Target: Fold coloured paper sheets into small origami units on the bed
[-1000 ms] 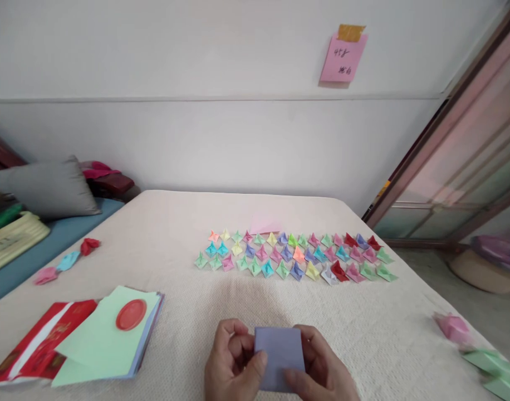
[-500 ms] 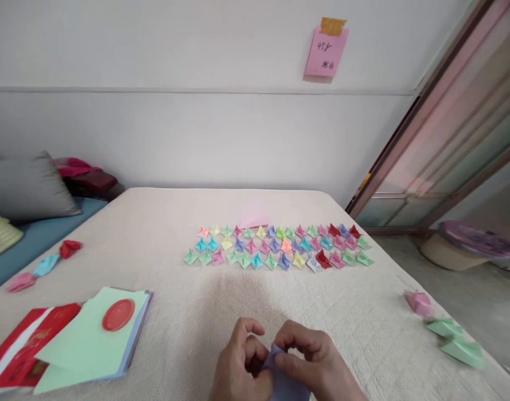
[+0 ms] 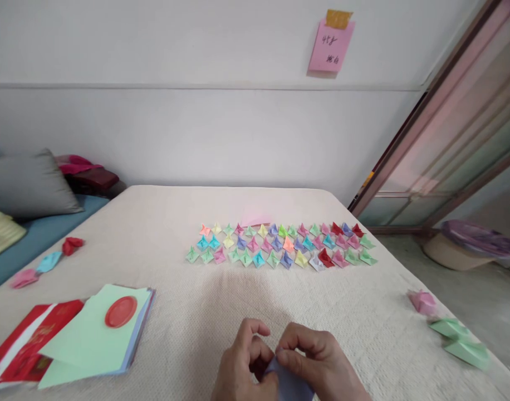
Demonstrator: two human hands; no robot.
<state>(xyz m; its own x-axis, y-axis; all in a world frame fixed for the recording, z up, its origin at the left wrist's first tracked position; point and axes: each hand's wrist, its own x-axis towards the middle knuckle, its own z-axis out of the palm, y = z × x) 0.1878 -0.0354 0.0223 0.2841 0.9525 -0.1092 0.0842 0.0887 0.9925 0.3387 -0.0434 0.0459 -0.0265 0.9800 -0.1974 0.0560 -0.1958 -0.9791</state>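
Note:
A piece of lavender folded paper (image 3: pixel 294 386) is held between both hands at the bottom middle of the view. My left hand (image 3: pixel 244 367) pinches its left edge with thumb and bent fingers, the index finger arched above. On its upper corner, my right hand (image 3: pixel 317 359) presses thumb and index finger together. The lower part of the paper runs out of the frame. Beyond my hands, several small folded paper boats (image 3: pixel 273 259) of many colours stand in three rows. A flat pink paper sheet (image 3: pixel 257 214) lies behind them.
At the left lie a stack of coloured paper (image 3: pixel 83 348) with a red round lid (image 3: pixel 120 312) on it, and a red packet (image 3: pixel 27 348). Larger folded papers sit near both edges, such as a red one (image 3: pixel 72 245) and a green one (image 3: pixel 467 352). A bin (image 3: pixel 467 245) stands right.
My right hand's fingertips have drawn closer together at the paper's upper corner. Both hands still hold the lavender paper. The whole view has shifted slightly.

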